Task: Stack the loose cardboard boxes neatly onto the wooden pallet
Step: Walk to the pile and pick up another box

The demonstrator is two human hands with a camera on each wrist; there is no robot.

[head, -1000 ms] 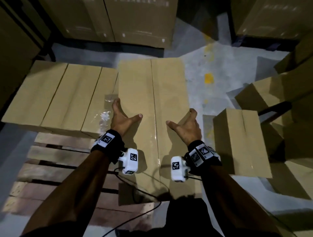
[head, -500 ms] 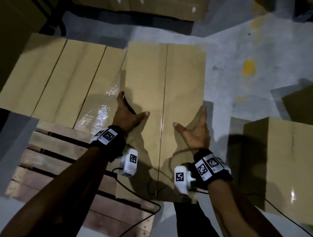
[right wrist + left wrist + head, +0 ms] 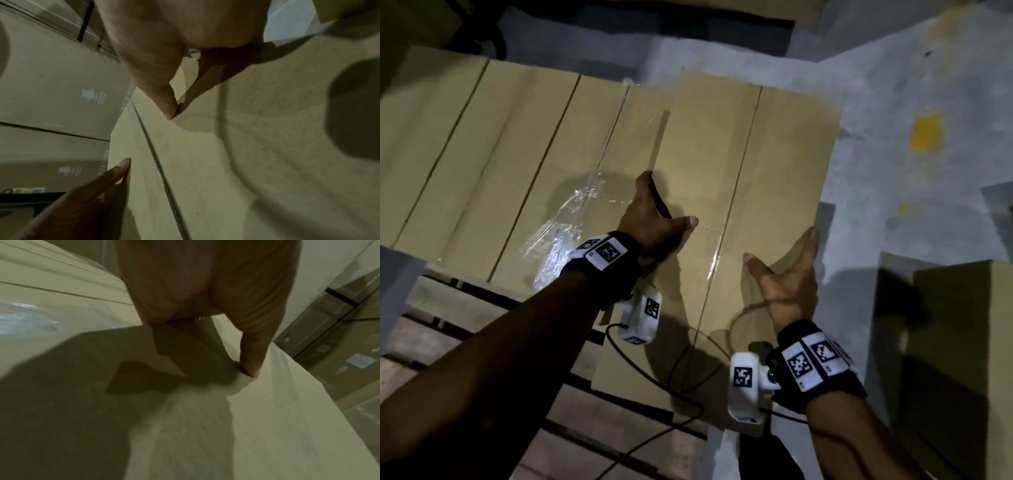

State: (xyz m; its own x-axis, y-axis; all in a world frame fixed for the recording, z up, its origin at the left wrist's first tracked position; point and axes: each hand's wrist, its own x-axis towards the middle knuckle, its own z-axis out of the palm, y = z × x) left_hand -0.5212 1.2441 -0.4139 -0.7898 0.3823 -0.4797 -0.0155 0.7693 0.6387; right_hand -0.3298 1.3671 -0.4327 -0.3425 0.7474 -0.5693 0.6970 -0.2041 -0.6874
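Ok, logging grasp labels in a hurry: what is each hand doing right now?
Left hand: grips the left edge of the cardboard box, thumb on top.
Right hand: grips the box's right edge, thumb on top.

You won't find a readable word or number here. Your wrist bands [image 3: 812,364] carry only black-and-white square code markers, and the pale printed labels [image 3: 93,95] on the stacked cartons in your right wrist view are too blurred to read.
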